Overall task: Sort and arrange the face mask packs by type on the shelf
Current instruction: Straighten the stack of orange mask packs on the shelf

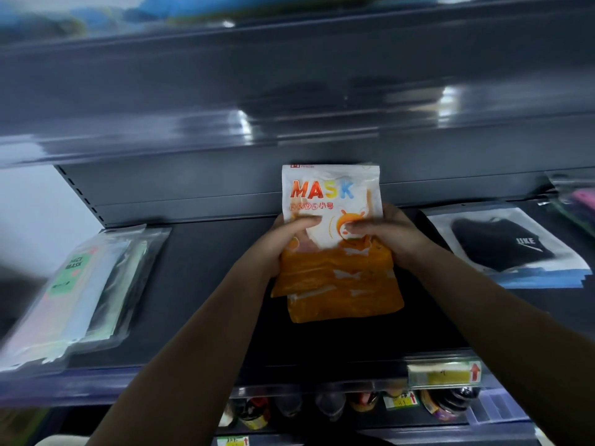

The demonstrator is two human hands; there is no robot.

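While both hands clasp it from either side, the orange-and-white mask pack [331,201] stands upright above the middle of the dark shelf [199,284], on top of what seem to be more orange packs [341,294] of the same kind. The left hand [286,243] and the right hand [386,236] each curl thumb and fingers round it. Left of this pack lies a blurred stack of pastel packs [80,284]; right of it, black mask packs [505,246].

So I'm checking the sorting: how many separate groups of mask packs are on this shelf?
4: green-label packs far left, orange packs centre in both hands, black mask packs right, and a pink pack partly cut off far right.
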